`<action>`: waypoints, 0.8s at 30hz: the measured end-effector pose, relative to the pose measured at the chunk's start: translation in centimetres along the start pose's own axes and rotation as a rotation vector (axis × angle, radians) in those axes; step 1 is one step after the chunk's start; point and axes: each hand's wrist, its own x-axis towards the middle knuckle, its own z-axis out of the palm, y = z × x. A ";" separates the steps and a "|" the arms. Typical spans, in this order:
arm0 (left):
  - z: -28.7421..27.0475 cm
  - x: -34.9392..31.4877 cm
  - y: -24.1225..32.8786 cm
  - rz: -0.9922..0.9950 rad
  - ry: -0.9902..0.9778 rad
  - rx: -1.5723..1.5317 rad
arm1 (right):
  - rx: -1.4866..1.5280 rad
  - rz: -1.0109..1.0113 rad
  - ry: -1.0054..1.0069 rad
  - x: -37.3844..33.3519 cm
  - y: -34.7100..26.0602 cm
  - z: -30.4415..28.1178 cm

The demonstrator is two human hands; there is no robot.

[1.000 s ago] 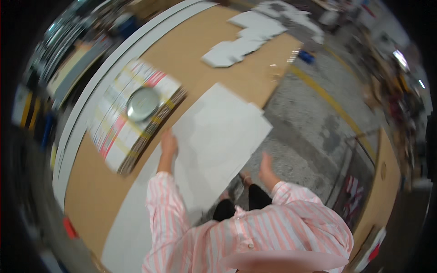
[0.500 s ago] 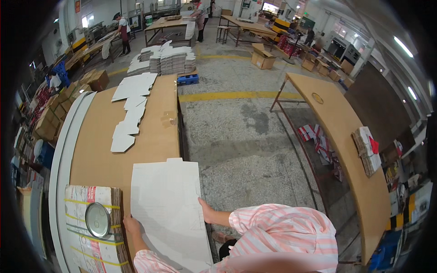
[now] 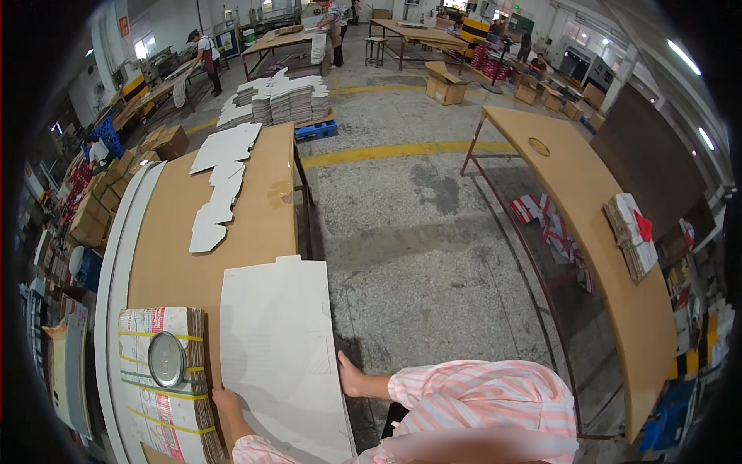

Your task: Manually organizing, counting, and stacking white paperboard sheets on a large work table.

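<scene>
A large white cardboard sheet (image 3: 274, 340) with a small tab on its far edge lies at the near right side of the left table. My left hand (image 3: 226, 402) grips its left edge, the fingers partly out of sight. At the right edge, my right hand (image 3: 353, 377) holds it from the side, the fingertips partly hidden. Beside my left hand is a bundle of folded cardboard (image 3: 139, 371) bound with yellow straps. A round metal lid (image 3: 166, 359) sits on top of that bundle.
Cut white cardboard pieces (image 3: 209, 220) lie farther along the brown table (image 3: 174, 263). To the right stands another long table (image 3: 572, 201) with a small bundle (image 3: 630, 236). Beyond are stacked white cardboard (image 3: 290, 100) on a blue pallet, an open carton (image 3: 444, 83) and people working.
The whole view has shifted slightly, with the near table and sheet a little higher in the picture. Both hands keep their places at the sheet's edges.
</scene>
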 end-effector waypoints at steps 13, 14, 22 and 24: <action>-2.4 -12.4 -15.1 -0.127 -0.047 -0.023 | 0.068 -0.008 0.159 -4.3 11.4 0.9; -2.1 -11.9 -11.3 -0.086 -0.073 0.052 | 0.056 -0.034 0.184 -5.3 9.8 1.4; -4.6 -20.3 -10.8 0.057 0.106 -0.357 | -0.140 0.005 0.467 -10.0 11.4 -3.9; -4.7 -24.5 -10.9 0.008 -0.108 -0.420 | -0.161 0.022 0.452 -11.1 13.8 -3.9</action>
